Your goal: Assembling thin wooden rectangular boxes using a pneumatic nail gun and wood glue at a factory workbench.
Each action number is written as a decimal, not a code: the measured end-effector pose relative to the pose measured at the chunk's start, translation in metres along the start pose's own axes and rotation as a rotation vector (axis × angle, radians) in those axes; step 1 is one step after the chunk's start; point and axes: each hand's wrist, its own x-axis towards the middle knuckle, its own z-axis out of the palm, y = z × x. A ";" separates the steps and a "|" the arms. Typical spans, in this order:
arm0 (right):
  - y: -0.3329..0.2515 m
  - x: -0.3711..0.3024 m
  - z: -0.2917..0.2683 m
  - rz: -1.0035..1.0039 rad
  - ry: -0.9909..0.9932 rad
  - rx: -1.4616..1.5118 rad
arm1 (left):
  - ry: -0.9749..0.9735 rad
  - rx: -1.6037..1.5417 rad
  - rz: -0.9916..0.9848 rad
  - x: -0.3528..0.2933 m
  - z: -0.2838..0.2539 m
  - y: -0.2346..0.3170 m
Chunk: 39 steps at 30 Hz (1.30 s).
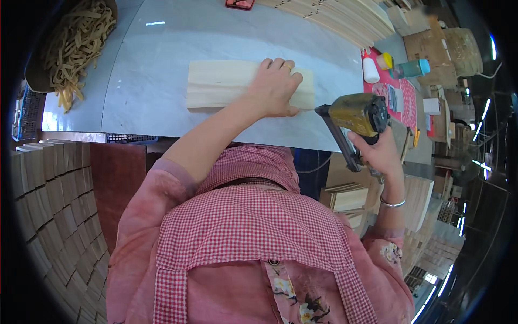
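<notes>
A pale wooden board piece (216, 82) lies lengthwise across the grey-white tabletop, its long edges running left to right. Over its right part sits my left hand (274, 89), with the fingers bent at the far edge and the thumb at the near edge, gripping it. A gold and black nail gun (353, 114) is held by its handle in my right hand (380, 154). Its nose points left, close to the board's right end near the table's front edge. Whether the board is one piece or several stacked is hard to make out.
A container of tan strips (81, 46) stands at the far left. Long wooden strips (340, 19) lie at the back right, near a white bottle (370, 70) and a teal jar (410, 68). Stacked wood blocks (54, 200) fill the lower left. A phone (240, 4) lies at the back edge.
</notes>
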 end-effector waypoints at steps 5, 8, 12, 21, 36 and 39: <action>-0.002 0.003 0.004 0.013 -0.035 -0.010 | 0.045 0.033 0.013 0.000 0.003 0.000; -0.001 0.005 0.007 0.066 -0.064 0.023 | 0.025 0.016 -0.009 0.000 0.000 0.002; -0.005 0.005 0.007 0.165 -0.091 0.037 | 0.026 0.002 -0.016 0.001 -0.001 0.003; -0.004 0.008 0.003 0.051 -0.058 -0.016 | 0.078 0.037 -0.014 -0.022 -0.028 -0.008; -0.001 0.004 0.012 -0.018 -0.028 0.032 | 0.057 0.080 -0.172 -0.072 -0.062 -0.028; -0.003 0.010 0.014 -0.014 -0.057 0.011 | 0.008 0.086 -0.223 -0.066 -0.059 -0.021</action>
